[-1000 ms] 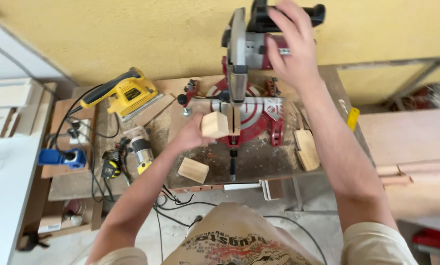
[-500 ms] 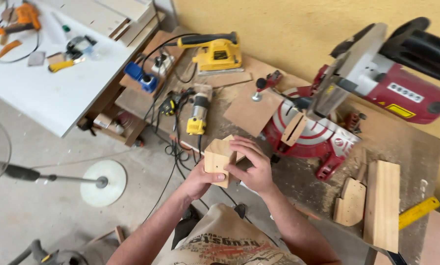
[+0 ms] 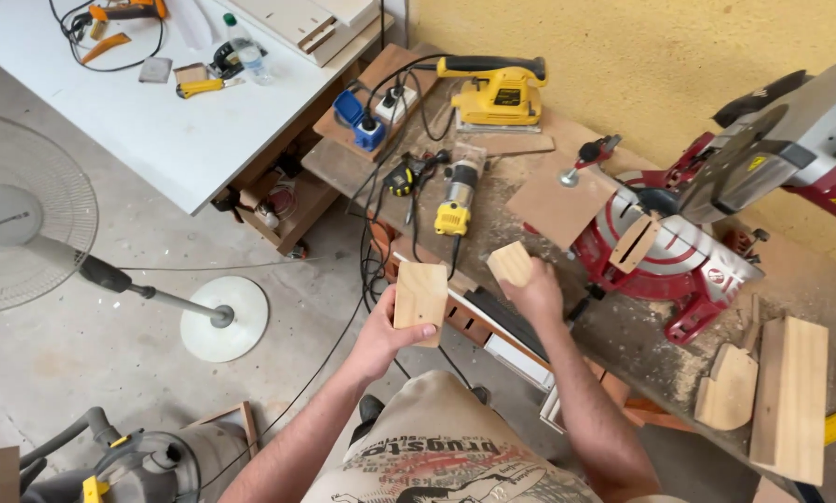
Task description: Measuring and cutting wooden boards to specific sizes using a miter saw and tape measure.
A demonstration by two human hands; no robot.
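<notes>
Nearest the camera, the left hand [image 3: 380, 340] holds a flat rectangular wood block [image 3: 421, 296] upright in front of the body, fingers wrapped around its lower edge, out over the floor and just short of the tabletop [image 3: 623, 326]. Just beyond it the right hand [image 3: 537, 293] is closed on a smaller wood piece [image 3: 511, 264] with one slanted face, held at the front edge of the tabletop. Judging by the two separate pieces, the cutting looks done for this stock, and both parts are off the saw and in hand; neither is set down yet. Farther to the right, a cut offcut [image 3: 727, 389] and a longer plank [image 3: 790, 399] lie flat on the sawdust-covered surface. Beyond the hands a small yellow router [image 3: 457, 194] lies on its side among cables, and the red miter saw [image 3: 716, 214] stands with its head raised, its turntable bare. Farthest back sits a yellow sander [image 3: 497, 93] near the wall.
</notes>
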